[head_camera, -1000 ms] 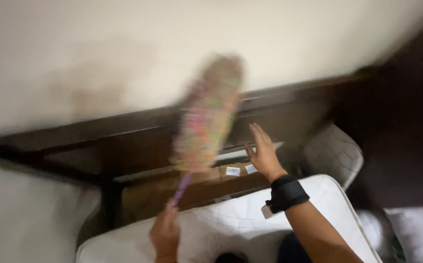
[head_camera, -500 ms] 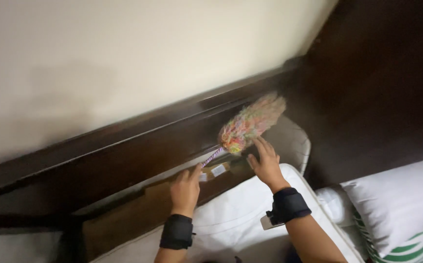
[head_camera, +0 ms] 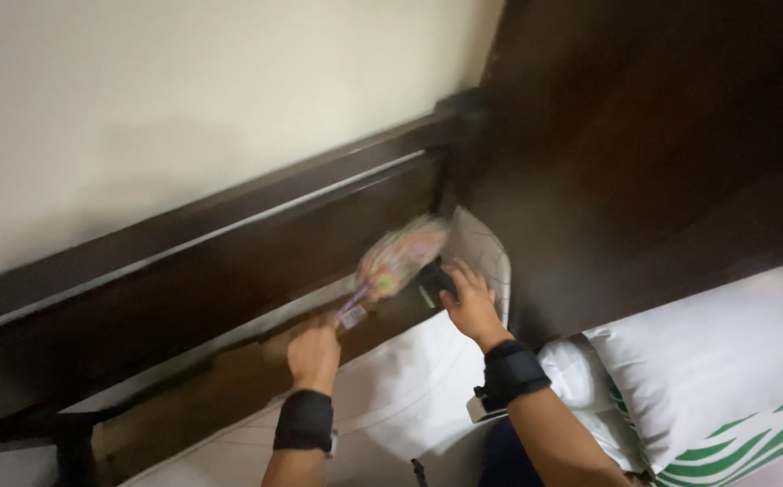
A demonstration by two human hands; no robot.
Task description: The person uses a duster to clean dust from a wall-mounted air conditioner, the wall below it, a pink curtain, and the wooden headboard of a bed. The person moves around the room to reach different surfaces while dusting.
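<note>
My left hand (head_camera: 315, 353) grips the handle of a multicoloured fluffy duster (head_camera: 396, 261), whose blurred head lies against the dark wooden bed frame (head_camera: 229, 261). My right hand (head_camera: 470, 302) rests on the top edge of the white mattress (head_camera: 400, 397), its fingers touching a small dark object (head_camera: 434, 280) beside a white quilted cushion (head_camera: 481, 248). Both wrists wear black bands.
A cream wall (head_camera: 184, 108) rises above the wooden rail. A dark wooden headboard (head_camera: 662, 153) fills the upper right. White pillows (head_camera: 707, 361), one with green stripes, lie at the right.
The duster has swung down from upright against the wall to the wooden frame by the mattress. The view has shifted right toward the headboard and pillows. My right hand stays on the mattress edge.
</note>
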